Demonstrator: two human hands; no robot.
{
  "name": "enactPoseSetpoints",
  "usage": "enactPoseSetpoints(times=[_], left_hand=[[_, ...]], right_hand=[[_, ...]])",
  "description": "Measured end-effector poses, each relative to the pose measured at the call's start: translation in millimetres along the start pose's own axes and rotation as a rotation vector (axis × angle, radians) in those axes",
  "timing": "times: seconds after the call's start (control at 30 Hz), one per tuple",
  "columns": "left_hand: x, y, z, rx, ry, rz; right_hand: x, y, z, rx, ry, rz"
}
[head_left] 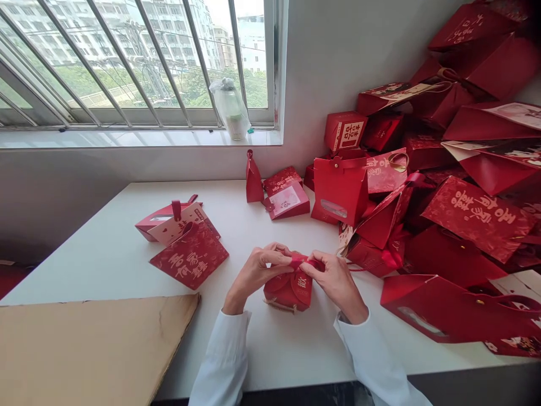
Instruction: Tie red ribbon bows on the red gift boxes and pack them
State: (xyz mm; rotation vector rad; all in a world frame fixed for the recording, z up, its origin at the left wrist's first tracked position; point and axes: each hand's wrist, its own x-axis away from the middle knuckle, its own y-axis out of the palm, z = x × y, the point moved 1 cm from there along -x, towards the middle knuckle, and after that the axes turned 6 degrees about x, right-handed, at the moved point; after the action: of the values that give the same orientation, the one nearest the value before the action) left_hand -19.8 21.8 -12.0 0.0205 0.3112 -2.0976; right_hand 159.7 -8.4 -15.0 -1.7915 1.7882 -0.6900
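Note:
A small red gift box (287,290) with gold lettering stands on the white table in front of me. A red ribbon (299,260) crosses its top, and both my hands pinch it there. My left hand (264,268) grips the ribbon from the left side, thumb and fingers pressed together. From the right, my right hand (336,279) pinches the other part of the ribbon. A twisted cord (281,306) runs along the box's lower front edge. The fingers partly cover the ribbon, so I cannot tell how it is tied.
Red gift boxes and bags (439,225) are heaped high on the right. Several boxes (190,256) lie at the left, and a small pink-fronted box (289,200) sits farther back. A cardboard sheet (93,349) covers the near left. A bagged cup (232,113) stands on the windowsill.

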Motion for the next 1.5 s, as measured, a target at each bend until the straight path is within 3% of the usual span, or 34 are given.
enactPoseSetpoints(times=[0.17, 0.3, 0.47, 0.63, 0.93, 1.07, 1.2, 1.3, 1.4, 1.5], left_hand=[[0, -2.3, -4, 0.078, 0.052, 0.004], [5, -8.3, 3, 0.054, 0.119, -0.074], [23, -23.4, 21, -0.146, -0.075, -0.122], [38, -30.8, 31, -0.156, -0.29, -0.253], [38, -18.5, 38, -0.174, -0.397, -0.201], [43, -31.8, 31, -0.157, -0.315, -0.191], [35, -37.4, 26, -0.078, -0.092, -0.178], [19, -28.9, 24, 0.001, 0.048, -0.195], [5, -14.9, 19, 0.06, 0.1, -0.213], [-2, -4.2, 9, 0.138, 0.102, -0.125]], right_hand=[[1, 0, -1, 0.009, 0.006, 0.001], [2, 0, -2, 0.016, -0.007, 0.012], [2, -1, -2, 0.019, -0.011, 0.007], [2, -1, -2, 0.016, -0.003, 0.001], [3, -2, -3, 0.013, 0.013, -0.018], [3, -3, -3, 0.012, 0.02, -0.025], [2, -2, -3, 0.022, 0.008, -0.014], [2, -1, -3, 0.026, 0.003, -0.006], [2, -1, -1, 0.025, -0.014, -0.009], [2, -1, 0, 0.031, -0.021, -0.007]])
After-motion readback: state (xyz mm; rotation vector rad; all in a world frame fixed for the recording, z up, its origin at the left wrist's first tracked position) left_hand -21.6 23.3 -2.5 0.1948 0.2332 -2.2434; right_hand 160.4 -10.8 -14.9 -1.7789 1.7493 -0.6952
